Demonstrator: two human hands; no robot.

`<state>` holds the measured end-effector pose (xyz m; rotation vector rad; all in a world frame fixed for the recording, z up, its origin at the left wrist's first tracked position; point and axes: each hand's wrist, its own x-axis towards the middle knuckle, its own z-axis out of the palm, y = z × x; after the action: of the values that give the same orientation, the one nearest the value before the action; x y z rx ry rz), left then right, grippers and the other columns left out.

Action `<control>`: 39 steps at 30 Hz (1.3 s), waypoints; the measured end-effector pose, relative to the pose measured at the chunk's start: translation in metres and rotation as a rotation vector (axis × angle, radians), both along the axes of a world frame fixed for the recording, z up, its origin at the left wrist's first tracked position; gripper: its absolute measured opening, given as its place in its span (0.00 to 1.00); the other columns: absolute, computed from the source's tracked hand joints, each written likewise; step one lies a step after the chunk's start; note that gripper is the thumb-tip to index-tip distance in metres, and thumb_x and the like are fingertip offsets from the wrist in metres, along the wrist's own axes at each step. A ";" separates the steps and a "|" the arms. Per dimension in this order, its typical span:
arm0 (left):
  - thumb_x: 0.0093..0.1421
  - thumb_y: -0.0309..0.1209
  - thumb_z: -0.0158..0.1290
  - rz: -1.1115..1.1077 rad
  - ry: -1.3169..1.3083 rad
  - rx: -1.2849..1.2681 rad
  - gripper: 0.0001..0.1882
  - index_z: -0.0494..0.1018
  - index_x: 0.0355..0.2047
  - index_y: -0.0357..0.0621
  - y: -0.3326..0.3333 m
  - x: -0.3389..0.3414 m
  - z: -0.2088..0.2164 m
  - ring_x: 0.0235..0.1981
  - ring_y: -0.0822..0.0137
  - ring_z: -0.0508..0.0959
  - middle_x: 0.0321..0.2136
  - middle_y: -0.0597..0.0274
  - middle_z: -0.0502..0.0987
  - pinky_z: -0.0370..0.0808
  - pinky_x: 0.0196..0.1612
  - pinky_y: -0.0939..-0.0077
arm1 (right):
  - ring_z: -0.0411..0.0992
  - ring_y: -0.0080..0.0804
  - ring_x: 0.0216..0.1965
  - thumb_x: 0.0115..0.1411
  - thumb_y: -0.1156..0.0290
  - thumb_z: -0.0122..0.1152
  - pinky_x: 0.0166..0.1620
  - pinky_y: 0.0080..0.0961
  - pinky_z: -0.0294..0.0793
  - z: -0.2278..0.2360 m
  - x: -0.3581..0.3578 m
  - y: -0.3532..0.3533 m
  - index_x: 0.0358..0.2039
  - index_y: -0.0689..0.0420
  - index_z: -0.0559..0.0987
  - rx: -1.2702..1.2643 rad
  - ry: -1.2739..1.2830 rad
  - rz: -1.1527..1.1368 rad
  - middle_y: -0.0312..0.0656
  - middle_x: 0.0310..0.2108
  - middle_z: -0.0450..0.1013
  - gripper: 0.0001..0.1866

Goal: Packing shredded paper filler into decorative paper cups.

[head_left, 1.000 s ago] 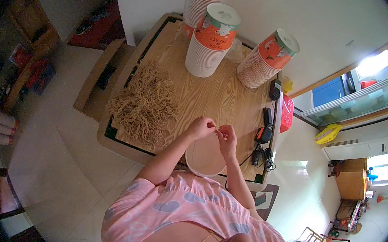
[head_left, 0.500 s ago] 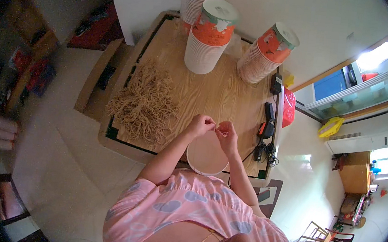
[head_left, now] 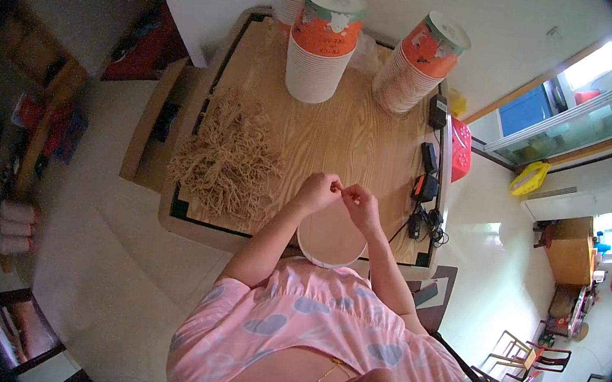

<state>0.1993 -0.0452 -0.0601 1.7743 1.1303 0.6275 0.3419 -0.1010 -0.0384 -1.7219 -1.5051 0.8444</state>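
Note:
A paper bucket (head_left: 331,238) sits at the table's near edge, against my front, its round mouth turned up toward me. Over its far rim my left hand (head_left: 320,192) and my right hand (head_left: 362,207) come together, fingertips pinched and almost touching. Whatever is between the fingers is too small to make out, and the hands cover that part of the rim. To the left of my left hand lies a loose heap of tan twisted cords (head_left: 227,160) on the wooden table (head_left: 319,136).
Two stacks of nested paper buckets, one tall (head_left: 321,47) and one leaning (head_left: 418,65), stand at the table's far side. Black power adapters (head_left: 426,187) and cables line the right edge. An open cardboard box (head_left: 156,127) is at the left, a red plastic container (head_left: 460,151) beyond the right edge.
My right hand has turned, its fingers now closed nearer to my left fingertips. The view has shifted slightly, while the bucket stays against my front.

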 end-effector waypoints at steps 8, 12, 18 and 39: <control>0.43 0.29 0.55 0.056 -0.056 -0.016 0.07 0.74 0.22 0.39 -0.002 -0.003 -0.007 0.23 0.64 0.77 0.19 0.56 0.76 0.72 0.27 0.73 | 0.69 0.25 0.24 0.48 0.74 0.56 0.31 0.23 0.69 -0.005 0.009 -0.002 0.26 0.62 0.74 0.048 -0.027 0.023 0.40 0.21 0.71 0.06; 0.49 0.30 0.54 0.095 -0.253 -0.242 0.07 0.75 0.24 0.38 -0.001 -0.006 -0.024 0.20 0.74 0.74 0.20 0.65 0.76 0.70 0.25 0.79 | 0.71 0.29 0.28 0.47 0.73 0.58 0.32 0.24 0.69 -0.004 0.007 0.000 0.26 0.60 0.74 0.005 0.006 0.032 0.43 0.25 0.73 0.06; 0.52 0.32 0.54 0.106 -0.318 -0.526 0.08 0.76 0.28 0.40 0.002 -0.008 -0.005 0.18 0.78 0.70 0.19 0.69 0.74 0.67 0.22 0.82 | 0.70 0.22 0.29 0.50 0.75 0.58 0.33 0.21 0.70 0.006 0.001 0.005 0.30 0.61 0.74 -0.019 0.241 0.020 0.38 0.25 0.73 0.06; 0.50 0.28 0.49 0.321 0.102 0.273 0.04 0.69 0.22 0.41 -0.007 0.023 0.005 0.28 0.54 0.73 0.23 0.55 0.72 0.69 0.30 0.64 | 0.66 0.18 0.21 0.49 0.73 0.58 0.27 0.19 0.66 -0.007 0.004 0.012 0.25 0.61 0.74 0.100 0.005 0.002 0.35 0.18 0.71 0.05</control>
<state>0.2221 -0.0518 -0.0553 1.8849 1.4732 0.9279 0.3456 -0.0889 -0.0451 -1.6446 -1.5198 0.7609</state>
